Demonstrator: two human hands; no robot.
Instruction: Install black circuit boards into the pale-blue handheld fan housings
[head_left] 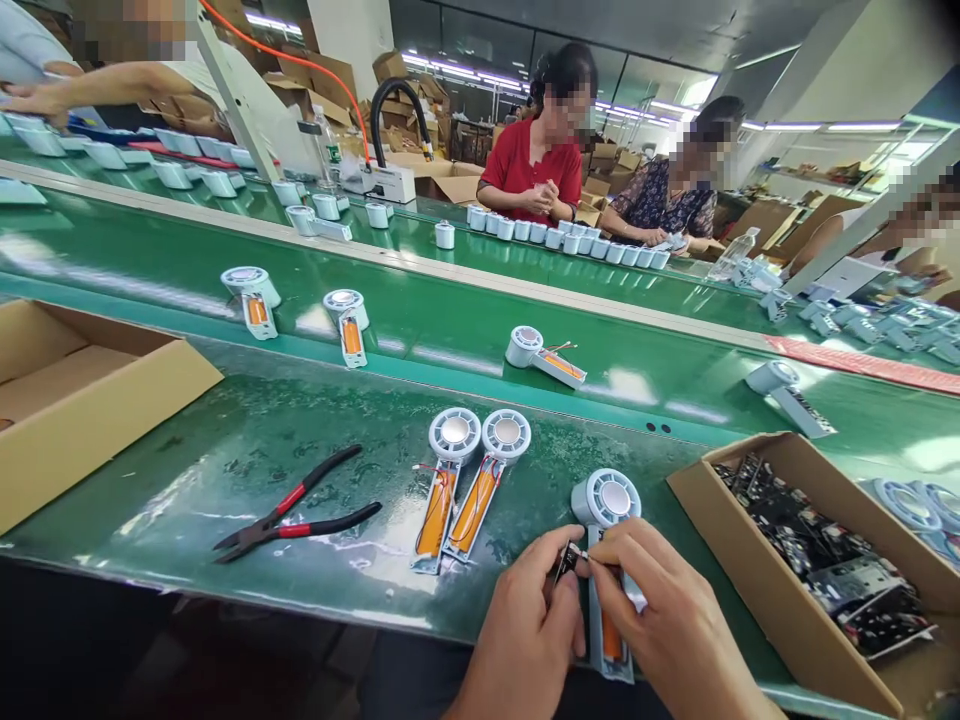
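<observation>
Grasping a small black circuit board (568, 563) between thumb and fingers, the left hand (525, 610) meets the right hand (667, 590) just over a pale blue plastic unit with a round vented head and a long open handle (609, 497), the landmark for every place given below; the right thumb and fingertips are pinched around what looks like a tiny white plug (583, 556) at the board's edge, though whether it is seated cannot be told. The unit lies on a glossy green worktable (187, 480), its head beyond the fingertips and its handle, with an orange-wrapped battery (612, 640) inside, partly covered by the right hand. Left of the unit, two matching pale blue units with orange batteries (507, 434) lie side by side, heads touching or nearly so, and farther left lie open pliers with red-and-black handles (304, 505). Right of the unit stands an open brown cardboard box (757, 548) filled with dark circuit boards (817, 540); well to its left is another open brown cardboard box (135, 400). Beyond the unit runs a shiny green conveyor belt (427, 300) bearing more such units, and farther beyond sits a person in a red shirt (534, 170), hands together behind a row of pale blue housings (570, 240)
</observation>
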